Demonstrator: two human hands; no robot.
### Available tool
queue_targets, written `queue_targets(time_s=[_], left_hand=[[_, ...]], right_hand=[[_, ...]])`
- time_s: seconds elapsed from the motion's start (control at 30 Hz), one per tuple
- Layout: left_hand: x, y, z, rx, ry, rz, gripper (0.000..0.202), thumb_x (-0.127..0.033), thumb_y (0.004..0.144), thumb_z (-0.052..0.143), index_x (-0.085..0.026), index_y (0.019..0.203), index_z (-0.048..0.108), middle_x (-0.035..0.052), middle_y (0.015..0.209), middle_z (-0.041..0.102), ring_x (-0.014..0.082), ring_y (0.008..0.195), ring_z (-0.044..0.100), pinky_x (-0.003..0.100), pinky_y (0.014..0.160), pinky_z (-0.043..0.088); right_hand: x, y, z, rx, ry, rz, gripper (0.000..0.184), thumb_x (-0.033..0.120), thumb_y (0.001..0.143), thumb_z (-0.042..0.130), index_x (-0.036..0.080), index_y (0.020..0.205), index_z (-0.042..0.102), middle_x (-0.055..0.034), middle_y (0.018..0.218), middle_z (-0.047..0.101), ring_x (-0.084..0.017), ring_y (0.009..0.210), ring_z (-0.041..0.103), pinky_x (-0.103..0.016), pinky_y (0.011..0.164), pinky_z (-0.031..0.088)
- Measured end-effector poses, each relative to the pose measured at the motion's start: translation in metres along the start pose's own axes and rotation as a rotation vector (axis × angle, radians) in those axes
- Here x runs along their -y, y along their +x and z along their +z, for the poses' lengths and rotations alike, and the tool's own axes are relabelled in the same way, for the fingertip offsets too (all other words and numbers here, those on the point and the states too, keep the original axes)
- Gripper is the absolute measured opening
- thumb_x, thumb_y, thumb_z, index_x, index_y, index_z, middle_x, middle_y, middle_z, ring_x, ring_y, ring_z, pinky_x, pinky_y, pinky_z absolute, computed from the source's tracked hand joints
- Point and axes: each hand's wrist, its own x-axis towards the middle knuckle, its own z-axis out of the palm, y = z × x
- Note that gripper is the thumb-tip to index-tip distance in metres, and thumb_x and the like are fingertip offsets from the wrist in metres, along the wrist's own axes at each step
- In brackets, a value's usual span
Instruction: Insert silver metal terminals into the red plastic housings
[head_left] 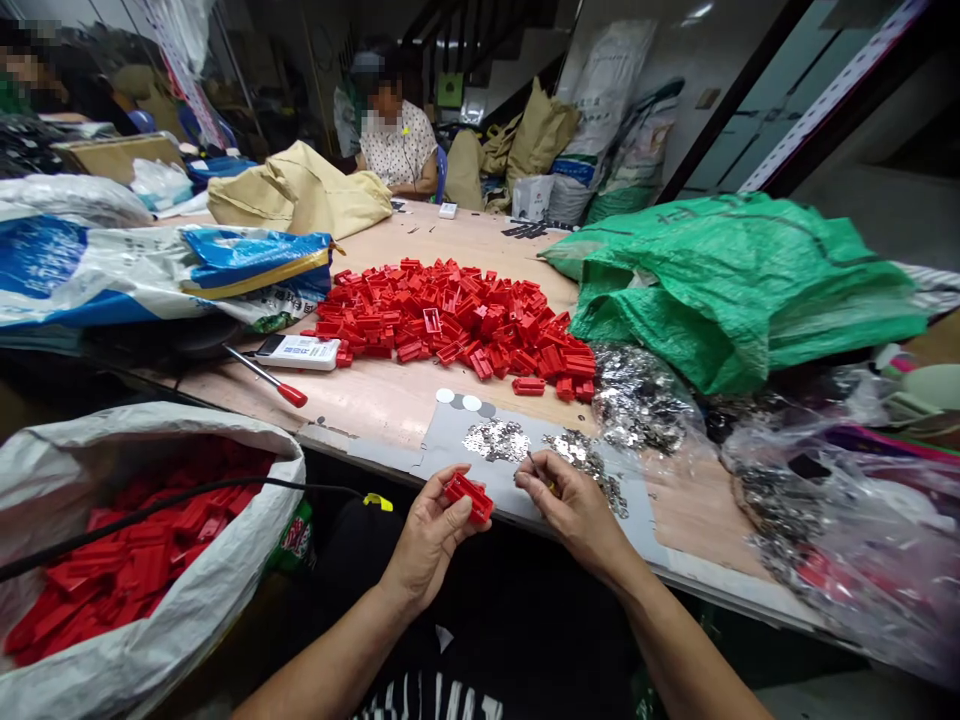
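At the table's near edge: a person's two bare forearms reach in from below, with the hands held above a grey mat (442,437) on a wooden table (390,400).
Left hand (427,535): fingers curled, grasping a red plastic part (469,498).
Right hand (574,512): thumb and fingers pinched on a thin metal pick (532,462), its tip near the red plastic part.
On the mat: small silver metal pieces (496,440) lie scattered just ahead of the hands.
Mid-table: a wide heap of red plastic parts (450,320) sits beyond the mat, with a white electronic device (296,352) and a red-handled screwdriver (274,378) at its left.
Near left: an open white woven sack (150,430) holds more red parts, and a black cable (172,508) runs across it.
Right: a green woven sack (735,290) lies behind a silver heap (637,400), and a clear plastic bag (840,510) holds metal pieces.
Far end: a seated person (397,145) faces the table.
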Motion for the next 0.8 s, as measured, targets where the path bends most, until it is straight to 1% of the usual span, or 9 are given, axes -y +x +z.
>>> queue_targets(time_s=[0.1,0.23,0.4,0.5,0.6,0.67,0.77,0.8], left_hand=[[-0.003,0.001,0.004,0.009,-0.006,0.008,0.043,-0.022,0.077,0.069,-0.020,0.119,0.056,0.0040,0.091,0.064,0.0159,0.083,0.064,0.029,0.075,0.051],[-0.007,0.000,0.009,0.042,-0.043,0.018,0.044,-0.021,0.076,0.069,-0.022,0.119,0.058,0.0023,0.090,0.063,0.0128,0.080,0.062,0.027,0.074,0.050],[-0.013,-0.003,0.012,0.072,-0.047,0.022,0.042,-0.020,0.075,0.070,-0.021,0.116,0.061,0.0031,0.090,0.064,0.0118,0.079,0.061,0.025,0.074,0.048],[-0.014,-0.006,0.014,0.079,0.004,0.020,0.040,-0.021,0.076,0.069,-0.019,0.115,0.062,0.0048,0.092,0.066,0.0123,0.080,0.060,0.024,0.073,0.048],[-0.013,-0.007,0.016,0.074,0.114,0.031,0.040,-0.023,0.075,0.070,-0.019,0.115,0.063,0.0051,0.091,0.066,0.0123,0.078,0.059,0.023,0.070,0.047],[-0.011,-0.008,0.017,0.075,0.164,0.047,0.040,-0.025,0.074,0.070,-0.019,0.114,0.063,0.0047,0.091,0.066,0.0132,0.078,0.059,0.024,0.070,0.047],[-0.010,-0.006,0.019,0.087,0.185,0.058,0.041,-0.026,0.073,0.071,-0.020,0.112,0.064,0.0048,0.097,0.065,0.0165,0.087,0.060,0.027,0.074,0.048],[-0.010,-0.004,0.019,0.092,0.191,0.058,0.041,-0.026,0.072,0.072,-0.021,0.112,0.063,0.0048,0.098,0.065,0.0175,0.089,0.061,0.027,0.075,0.048]], right_hand=[[0.013,-0.010,0.007,0.071,0.099,-0.046,0.014,0.030,0.090,0.049,0.020,0.082,0.056,0.0035,0.066,0.053,-0.010,0.056,0.045,-0.022,0.054,0.036],[0.020,-0.016,0.014,0.091,0.097,-0.154,0.010,0.024,0.089,0.052,0.020,0.082,0.057,0.0005,0.075,0.058,-0.012,0.064,0.050,-0.023,0.060,0.040],[0.019,-0.020,0.010,0.122,0.049,-0.322,0.009,0.020,0.091,0.049,0.021,0.087,0.057,-0.0026,0.082,0.059,-0.014,0.075,0.056,-0.025,0.069,0.044],[0.021,-0.023,0.004,0.192,-0.066,-0.391,0.015,0.017,0.093,0.044,0.022,0.092,0.058,-0.0040,0.086,0.060,-0.015,0.078,0.057,-0.025,0.070,0.045],[0.024,-0.025,0.000,0.260,-0.181,-0.383,0.017,0.017,0.092,0.043,0.022,0.090,0.060,-0.0035,0.086,0.061,-0.015,0.076,0.058,-0.025,0.068,0.045],[0.024,-0.026,-0.001,0.273,-0.142,-0.351,0.015,0.019,0.091,0.046,0.023,0.091,0.060,-0.0032,0.088,0.062,-0.015,0.079,0.059,-0.026,0.071,0.046],[0.019,-0.027,0.000,0.218,-0.020,-0.236,0.011,0.025,0.088,0.052,0.024,0.097,0.058,-0.0024,0.088,0.064,-0.016,0.076,0.060,-0.026,0.070,0.048],[0.017,-0.027,0.001,0.180,0.000,-0.190,0.013,0.028,0.087,0.055,0.024,0.100,0.057,-0.0021,0.087,0.064,-0.016,0.073,0.059,-0.027,0.068,0.048]])
